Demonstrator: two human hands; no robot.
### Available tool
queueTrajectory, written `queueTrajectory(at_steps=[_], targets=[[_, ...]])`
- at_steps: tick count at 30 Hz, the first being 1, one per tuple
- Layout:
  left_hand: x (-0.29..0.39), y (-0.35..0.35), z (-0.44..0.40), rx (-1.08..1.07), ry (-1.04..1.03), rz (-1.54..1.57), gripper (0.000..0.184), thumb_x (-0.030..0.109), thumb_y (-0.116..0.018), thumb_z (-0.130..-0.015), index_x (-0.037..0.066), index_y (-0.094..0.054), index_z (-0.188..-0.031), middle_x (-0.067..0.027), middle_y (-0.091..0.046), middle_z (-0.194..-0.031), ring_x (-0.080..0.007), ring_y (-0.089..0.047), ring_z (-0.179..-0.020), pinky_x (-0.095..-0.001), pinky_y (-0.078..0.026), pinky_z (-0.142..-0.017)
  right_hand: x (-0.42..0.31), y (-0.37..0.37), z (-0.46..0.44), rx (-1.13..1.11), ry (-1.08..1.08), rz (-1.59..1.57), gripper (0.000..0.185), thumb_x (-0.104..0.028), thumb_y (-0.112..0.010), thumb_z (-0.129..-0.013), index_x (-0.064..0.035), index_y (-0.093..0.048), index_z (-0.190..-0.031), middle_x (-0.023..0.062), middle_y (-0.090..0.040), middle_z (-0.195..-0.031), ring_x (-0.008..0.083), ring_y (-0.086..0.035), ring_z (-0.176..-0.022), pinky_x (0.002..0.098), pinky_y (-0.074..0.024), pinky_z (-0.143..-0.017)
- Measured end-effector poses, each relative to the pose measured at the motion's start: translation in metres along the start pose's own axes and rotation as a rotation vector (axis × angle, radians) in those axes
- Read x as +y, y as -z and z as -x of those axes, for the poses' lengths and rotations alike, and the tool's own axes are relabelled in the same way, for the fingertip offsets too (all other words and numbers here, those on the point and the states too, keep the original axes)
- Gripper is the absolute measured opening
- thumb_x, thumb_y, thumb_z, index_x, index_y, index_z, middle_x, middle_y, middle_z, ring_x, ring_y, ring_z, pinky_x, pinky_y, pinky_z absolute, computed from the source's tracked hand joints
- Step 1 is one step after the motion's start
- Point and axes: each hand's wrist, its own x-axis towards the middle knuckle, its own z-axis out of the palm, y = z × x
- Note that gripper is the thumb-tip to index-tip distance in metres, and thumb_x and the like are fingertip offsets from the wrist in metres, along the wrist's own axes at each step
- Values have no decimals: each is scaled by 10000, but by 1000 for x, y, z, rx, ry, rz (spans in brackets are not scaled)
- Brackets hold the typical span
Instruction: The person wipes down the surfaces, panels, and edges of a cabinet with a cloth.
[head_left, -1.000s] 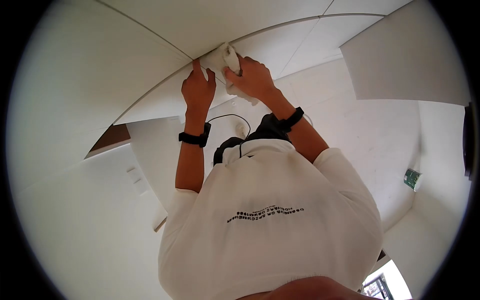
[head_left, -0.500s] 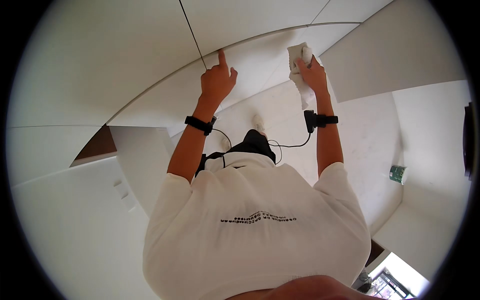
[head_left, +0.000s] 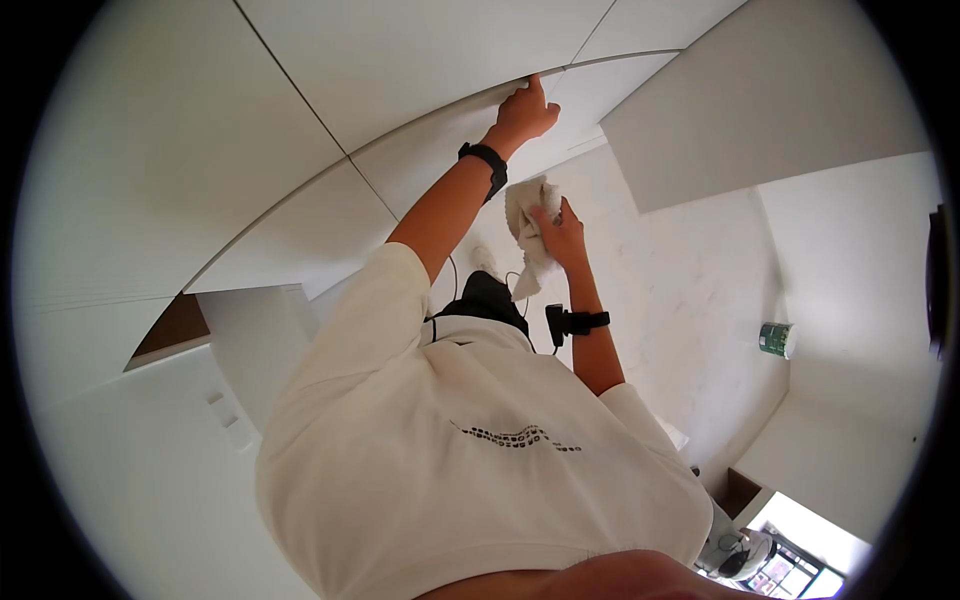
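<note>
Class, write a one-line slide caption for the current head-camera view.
Left hand at the edge of a flat white panel; right hand holding a crumpled off-white cloth.

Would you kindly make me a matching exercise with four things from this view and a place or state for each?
Things:
1. off-white fabric cloth
2. left hand
3. green cylindrical tub
4. short-sleeved white shirt

Places and states:
A. bears black printed lettering
B. held in the right hand
C. off toward the picture's right side
D. one finger extended to the edge of the flat white panels

Right pairs: 1-B, 2-D, 3-C, 4-A
</note>
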Motion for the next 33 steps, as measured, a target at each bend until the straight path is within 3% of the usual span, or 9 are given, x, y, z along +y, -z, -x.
queueTrajectory(at_steps=[2,8,14,16,18,19,22,28,33], targets=[[-2,-14,-1,23,64,115,712,223,-572,-862,-75,-214,-1400,-141,-679,-708,-262,-685,-577,-385,-576,-622,20,20,-12,20,-14,9,522,-416,-696,-850,-49,-617,-1214,177,-722,-925,301,-709,-836,384,-541,-763],[20,-5,15,86,155,301,634,160,-539,-832,52,-276,-1399,-111,-674,-668,-255,-670,-531,-400,-565,-669,46,108,-98,205,169,-50,422,-284,-666,-891,-16,-631,-1216,173,-706,-1075,248,-669,-979,362,-509,-873],[37,-25,60,28,107,426,469,90,-566,-877,105,-336,-1285,-120,-660,-663,-211,-655,-506,-354,-539,-534,-54,135,-137,71,471,-154,345,-263,-653,-911,22,-644,-1105,186,-693,-976,245,-658,-893,369,-509,-794],[32,-37,77,20,68,407,507,86,-577,-859,73,-337,-1306,-144,-670,-676,-232,-656,-519,-372,-532,-534,-54,114,-161,81,677,115,348,-300,-666,-900,20,-638,-1034,149,-644,-851,256,-605,-798,384,-487,-691],[14,-67,89,100,11,169,503,124,-609,-814,23,-399,-1261,-239,-687,-856,-395,-687,-804,-499,-543,-748,-77,94,-143,-101,821,309,405,-373,-648,-898,-11,-646,-1079,116,-621,-848,277,-578,-785,393,-482,-686],[22,-61,100,67,-11,225,494,134,-629,-794,-29,-444,-1222,-290,-667,-964,-457,-650,-912,-535,-525,-800,-81,90,-135,-117,823,336,419,-396,-636,-900,-24,-649,-1092,109,-622,-859,278,-582,-789,391,-483,-693],[20,-59,117,18,-9,251,502,88,-640,-784,-52,-451,-1227,-169,-693,-772,-295,-687,-642,-402,-543,-644,-76,84,-111,-114,794,394,456,-456,-604,-906,-62,-657,-1127,94,-628,-874,285,-593,-803,389,-488,-712],[44,-46,162,9,15,138,421,96,-661,-812,-30,-463,-1162,-149,-697,-819,-265,-703,-726,-369,-545,-665,-68,91,-72,-251,521,358,511,-518,-583,-924,-84,-655,-1185,102,-676,-951,256,-630,-887,356,-507,-764],[45,-39,205,-203,22,543,470,134,-665,-895,-25,-395,-1246,-145,-684,-963,-224,-692,-826,-340,-539,-718,-52,99,-52,-594,305,109,639,-541,-585,-947,-46,-544,-1349,130,-658,-1190,208,-624,-1065,315,-476,-937]])
